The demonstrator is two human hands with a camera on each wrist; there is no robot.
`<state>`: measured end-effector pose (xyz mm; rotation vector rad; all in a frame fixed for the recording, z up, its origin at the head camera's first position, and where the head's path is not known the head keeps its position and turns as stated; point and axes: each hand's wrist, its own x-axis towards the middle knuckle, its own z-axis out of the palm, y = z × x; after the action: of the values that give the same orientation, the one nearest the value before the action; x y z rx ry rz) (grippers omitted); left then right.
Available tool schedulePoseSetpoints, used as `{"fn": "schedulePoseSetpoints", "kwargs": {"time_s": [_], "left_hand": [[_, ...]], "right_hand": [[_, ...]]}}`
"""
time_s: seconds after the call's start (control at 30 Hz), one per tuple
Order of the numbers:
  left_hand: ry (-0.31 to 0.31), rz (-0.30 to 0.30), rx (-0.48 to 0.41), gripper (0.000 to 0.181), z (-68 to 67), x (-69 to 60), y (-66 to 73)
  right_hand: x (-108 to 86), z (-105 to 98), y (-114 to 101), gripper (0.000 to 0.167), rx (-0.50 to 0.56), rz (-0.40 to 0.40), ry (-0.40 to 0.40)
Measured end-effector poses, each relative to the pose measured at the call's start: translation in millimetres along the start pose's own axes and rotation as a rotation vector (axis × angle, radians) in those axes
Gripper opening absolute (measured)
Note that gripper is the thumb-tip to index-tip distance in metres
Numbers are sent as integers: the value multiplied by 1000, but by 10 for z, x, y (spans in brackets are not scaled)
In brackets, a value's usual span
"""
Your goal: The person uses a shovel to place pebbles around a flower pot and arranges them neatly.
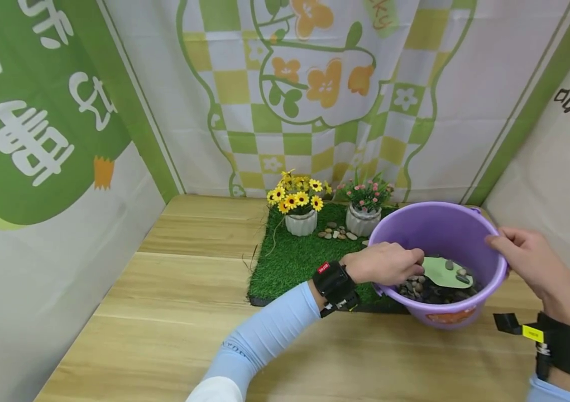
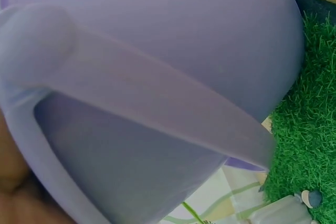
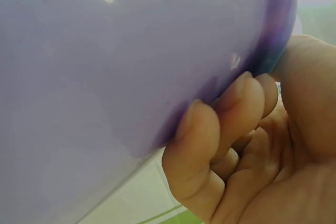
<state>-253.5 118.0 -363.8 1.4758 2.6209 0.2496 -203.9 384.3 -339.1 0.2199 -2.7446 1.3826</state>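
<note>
A purple bucket [image 1: 453, 310] stands on the table at the right, partly over the edge of the artificial grass mat [image 1: 292, 254]. My right hand [image 1: 533, 262] holds its right rim, thumb over the top; in the right wrist view its curled fingers [image 3: 197, 145] press the outer wall. Reaching over the left rim, my left hand [image 1: 385, 263] pinches a light green shovel [image 1: 437, 271] inside the bucket; its handle is hidden by the fingers. A few pebbles [image 1: 449, 264] lie on the green blade. More pebbles [image 1: 412, 286] and dark material cover the bucket's bottom.
Yellow flowers in a white pot [image 1: 301, 223] and pink flowers in another white pot [image 1: 363, 220] stand on the back of the mat. Several pebbles [image 1: 335, 234] lie between them. The bucket's handle [image 2: 157, 95] hangs outside its wall. Printed curtains [image 1: 154, 111] enclose the wooden table [image 1: 139, 312].
</note>
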Motion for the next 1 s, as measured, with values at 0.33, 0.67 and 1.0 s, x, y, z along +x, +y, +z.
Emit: {"fn": "schedulePoseSetpoints", "kwargs": {"time_s": [0.33,0.67,1.0], "left_hand": [[49,2,-43,21,22,-27,-10],[78,-24,-98,23,-96,-121,-21],[129,20,-136,23,-198,-302,-114]], "right_hand": [[1,2,-3,32,10,-13,-5],[-12,5,-13,32,26,1,13],[-7,25,-18,32,24,-7,12]]}}
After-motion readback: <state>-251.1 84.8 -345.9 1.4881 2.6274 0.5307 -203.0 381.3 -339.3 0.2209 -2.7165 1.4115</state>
